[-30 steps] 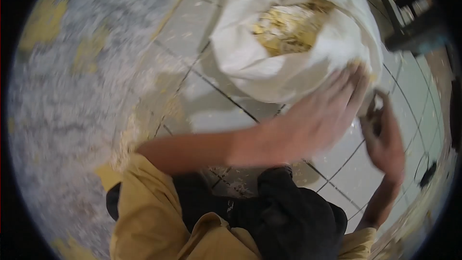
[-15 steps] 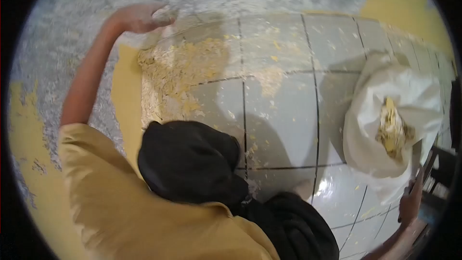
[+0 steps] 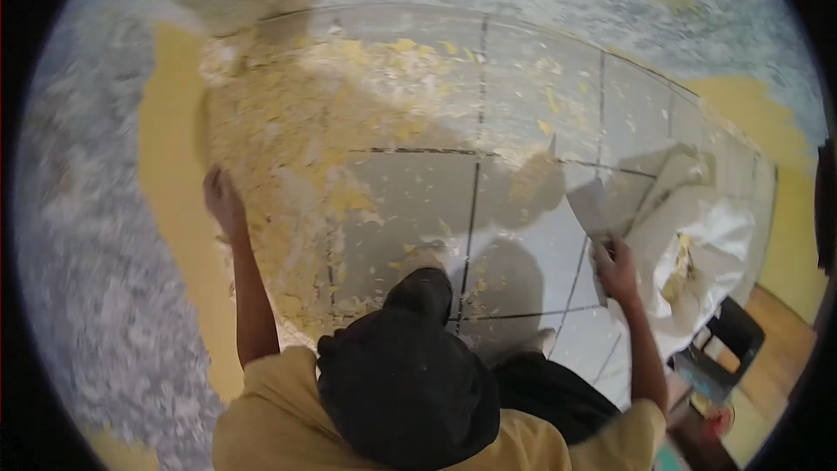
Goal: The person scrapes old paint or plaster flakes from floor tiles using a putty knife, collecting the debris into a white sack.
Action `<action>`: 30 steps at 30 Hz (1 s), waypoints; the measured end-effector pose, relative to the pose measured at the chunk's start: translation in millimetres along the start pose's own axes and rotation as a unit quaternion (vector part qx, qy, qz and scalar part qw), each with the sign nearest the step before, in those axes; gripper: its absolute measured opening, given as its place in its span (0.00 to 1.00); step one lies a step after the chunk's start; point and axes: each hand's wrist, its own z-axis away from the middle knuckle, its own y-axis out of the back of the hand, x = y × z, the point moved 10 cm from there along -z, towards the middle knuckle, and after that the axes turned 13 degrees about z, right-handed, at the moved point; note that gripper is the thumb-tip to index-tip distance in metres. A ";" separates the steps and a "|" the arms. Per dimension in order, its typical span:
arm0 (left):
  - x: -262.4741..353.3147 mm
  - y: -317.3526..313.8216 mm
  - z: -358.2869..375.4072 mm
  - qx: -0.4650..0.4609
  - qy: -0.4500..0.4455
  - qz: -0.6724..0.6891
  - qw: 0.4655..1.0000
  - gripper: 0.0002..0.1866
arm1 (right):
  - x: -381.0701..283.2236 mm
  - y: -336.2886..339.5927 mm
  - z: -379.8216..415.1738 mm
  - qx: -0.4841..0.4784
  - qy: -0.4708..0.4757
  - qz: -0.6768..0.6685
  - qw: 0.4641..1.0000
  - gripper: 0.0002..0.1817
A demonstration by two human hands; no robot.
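Note:
My right hand (image 3: 617, 272) grips a scraper with a wide, flat metal blade (image 3: 589, 208), held over the tiled floor just left of a white sack (image 3: 728, 231). Yellow and whitish scraps show in the sack's mouth. On the left, my left hand (image 3: 225, 199) has its fingers curled together beside the yellow strip at the foot of the wall; whatever it may hold is hidden. Peeled yellow and cream flakes (image 3: 292, 135) lie thickly on the floor around and beyond that hand.
Mottled grey wall surface (image 3: 105, 235) runs along the left and the top, with yellow patches (image 3: 750, 109). My dark-clothed knees (image 3: 405, 384) are at the bottom centre. A dark object with an opening (image 3: 739, 331) stands beside the sack at the lower right.
The view has shifted. My left hand has come down from the far wall to the near left. My right hand has moved left from the sack's far side, bringing the scraper over the tiles.

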 end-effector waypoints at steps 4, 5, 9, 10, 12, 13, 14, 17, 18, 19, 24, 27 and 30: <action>-6.9 3.4 58.3 0.057 0.022 0.021 0.998 0.15 | 85.5 -101.0 11.7 0.147 -0.193 -0.347 0.906 0.11; -6.2 -2.9 66.0 0.077 0.031 0.028 0.996 0.15 | 91.1 -117.8 13.4 0.201 -0.205 -0.342 0.895 0.11; 11.6 -42.7 72.8 0.051 0.025 0.014 0.998 0.16 | 69.1 -135.0 2.2 0.335 -0.227 -0.232 0.885 0.16; 23.5 -52.4 71.0 0.031 -0.008 0.006 0.999 0.17 | 56.6 -128.8 3.6 0.385 -0.201 -0.130 0.891 0.20; 42.2 -76.3 64.6 0.002 -0.047 0.012 0.999 0.17 | 21.3 -129.5 6.3 0.377 -0.241 -0.105 0.888 0.25; 45.7 -80.6 61.5 0.002 -0.033 0.026 0.999 0.17 | 1.4 -129.4 9.6 0.355 -0.272 -0.076 0.891 0.31; 46.8 -83.2 61.1 0.003 -0.017 0.037 0.999 0.18 | -14.9 -127.6 11.5 0.356 -0.282 -0.078 0.887 0.31; 53.9 -93.1 65.1 -0.009 -0.027 0.086 0.996 0.18 | -50.5 -140.5 -2.7 0.247 -0.306 -0.071 0.917 0.37; 55.6 -96.1 67.3 -0.021 -0.031 0.089 0.995 0.18 | -54.8 -139.3 -5.4 0.245 -0.323 -0.090 0.910 0.37; 50.5 -95.3 69.5 -0.019 -0.007 0.087 0.996 0.18 | -56.0 -139.2 -9.3 0.244 -0.338 -0.110 0.902 0.38; 50.7 -99.3 83.6 -0.031 0.053 0.101 0.993 0.17 | -13.3 -102.2 -12.5 0.198 -0.304 -0.168 0.917 0.32; 53.3 -103.0 94.6 -0.022 0.108 0.131 0.985 0.17 | 5.9 -59.5 -4.6 0.021 -0.340 -0.052 0.939 0.27; 61.0 -103.0 101.7 -0.032 0.118 0.145 0.982 0.17 | 22.3 -17.9 -24.8 -0.087 -0.282 0.133 0.946 0.15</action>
